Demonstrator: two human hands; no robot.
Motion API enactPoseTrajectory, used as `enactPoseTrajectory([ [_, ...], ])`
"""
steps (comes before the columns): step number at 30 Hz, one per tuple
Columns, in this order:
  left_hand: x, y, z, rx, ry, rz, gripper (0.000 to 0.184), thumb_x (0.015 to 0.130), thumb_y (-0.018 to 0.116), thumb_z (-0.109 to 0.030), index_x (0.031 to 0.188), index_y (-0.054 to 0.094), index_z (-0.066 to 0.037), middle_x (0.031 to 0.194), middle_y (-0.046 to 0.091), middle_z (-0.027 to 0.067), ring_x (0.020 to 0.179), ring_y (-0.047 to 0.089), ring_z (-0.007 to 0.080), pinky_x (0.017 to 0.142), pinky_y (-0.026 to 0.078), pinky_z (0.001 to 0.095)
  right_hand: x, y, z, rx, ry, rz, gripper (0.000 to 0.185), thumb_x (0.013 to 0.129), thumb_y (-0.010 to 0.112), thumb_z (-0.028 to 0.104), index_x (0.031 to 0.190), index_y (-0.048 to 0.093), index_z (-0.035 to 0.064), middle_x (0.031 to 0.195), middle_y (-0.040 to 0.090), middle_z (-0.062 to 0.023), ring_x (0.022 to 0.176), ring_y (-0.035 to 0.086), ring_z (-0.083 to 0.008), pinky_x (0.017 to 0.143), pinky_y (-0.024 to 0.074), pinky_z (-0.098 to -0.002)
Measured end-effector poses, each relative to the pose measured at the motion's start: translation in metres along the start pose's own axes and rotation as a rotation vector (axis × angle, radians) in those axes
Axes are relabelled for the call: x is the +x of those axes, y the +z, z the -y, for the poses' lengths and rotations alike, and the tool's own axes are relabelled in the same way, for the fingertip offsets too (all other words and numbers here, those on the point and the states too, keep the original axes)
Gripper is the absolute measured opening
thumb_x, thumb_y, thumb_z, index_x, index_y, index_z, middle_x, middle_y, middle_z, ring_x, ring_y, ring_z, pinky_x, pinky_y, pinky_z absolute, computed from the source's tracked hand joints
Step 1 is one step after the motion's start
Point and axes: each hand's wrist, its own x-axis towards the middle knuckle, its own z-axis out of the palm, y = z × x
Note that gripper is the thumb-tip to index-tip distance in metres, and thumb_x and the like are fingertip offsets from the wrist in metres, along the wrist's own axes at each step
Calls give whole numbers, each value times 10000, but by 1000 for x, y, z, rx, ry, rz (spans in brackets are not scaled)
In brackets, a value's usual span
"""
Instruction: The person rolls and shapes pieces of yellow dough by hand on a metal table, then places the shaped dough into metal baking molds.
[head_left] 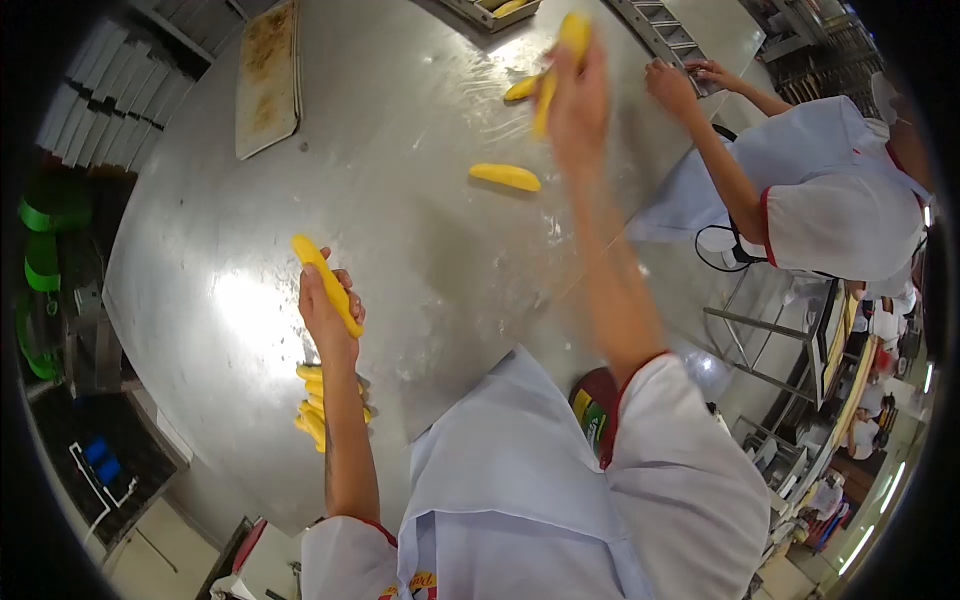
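My left hand [330, 305] is closed around a yellow, elongated dough roll [318, 275], held tilted above the metal table [400, 260]. At the far side, my right hand [578, 105] is smeared by motion, with its fingers round another long yellow dough roll [574, 38]. Just left of that hand, a dough roll [520, 89] lies on the table, partly hidden. A further dough roll [505, 177] rests nearer to me. Beside my left forearm, which hides part of them, several dough rolls [312, 410] lie in a small pile.
A stained baking tray [268, 80] lies at the table's far left. A metal tray [490, 12] with yellow pieces stands at the far edge. To the right, a co-worker [840, 190] has both hands at a slotted metal rack [665, 35]. A metal stand [770, 330] is behind them.
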Motion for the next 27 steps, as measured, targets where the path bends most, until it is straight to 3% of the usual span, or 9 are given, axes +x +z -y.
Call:
enactPoseTrajectory([
  [2,-5,18,-12,198,114,-4,362,1054,513,-337,1305,537,-77,843,558,17,456,446,45,387,354,202,92,-40,-5,-589,-359,-161,512,1037,486,414,1375,477,29,1022,663,-146,802,632,-270,759,527,-372],
  [6,-12,76,-51,235,289,73,260,1066,488,-319,1143,551,-79,908,588,26,503,460,31,393,369,186,194,-153,-108,-1351,-112,-184,605,1038,456,471,1411,468,-5,1183,632,-180,1042,603,-293,919,479,-360],
  [8,6,101,-46,259,360,155,286,1069,481,-317,1221,545,-83,1004,621,58,598,534,58,462,436,202,148,-161,-123,-1142,-274,-200,653,1038,441,500,1429,464,-22,1264,617,-196,1162,588,-305,999,455,-354],
  [12,21,181,16,457,387,500,427,1064,485,-287,1436,489,-77,1351,581,141,1108,595,215,903,505,360,-51,-81,-74,356,348,283,572,1043,456,489,1461,404,102,1300,590,-91,1178,581,-202,1004,483,-414],
  [16,-38,218,-14,714,591,845,425,1019,567,-218,1411,544,-55,1458,524,156,1340,498,282,1116,376,404,-43,-103,-41,394,273,-84,491,1039,487,456,1368,447,94,1099,629,-120,759,649,-181,586,532,-318],
  [19,-19,124,6,875,532,570,406,970,617,-147,1362,582,-49,1434,534,182,1358,482,319,1119,381,396,36,-158,-23,-12,-38,-342,344,1045,514,394,1121,519,58,909,641,-76,505,544,-88,387,389,-228],
  [22,-15,-17,37,1220,356,202,366,973,610,-149,1326,601,-56,1400,556,199,1322,507,362,1112,400,429,145,-251,-126,-1013,-353,-409,496,1021,504,468,1182,582,5,981,662,-203,918,638,-393,812,502,-465],
  [25,-49,-158,35,1223,260,-152,328,981,585,-162,1284,627,-44,1283,635,199,1227,577,356,1043,448,406,172,-294,-204,-1460,513,615,603,929,622,566,1110,688,-6,859,691,-116,720,625,-223,659,503,-373],
  [27,-80,-228,38,1140,184,-629,354,1010,565,-262,1251,646,-16,1243,650,216,1144,620,392,986,479,407,115,-243,-194,-1307,-61,295,447,933,674,379,1072,698,-45,887,724,-139,772,695,-270,683,535,-373],
])
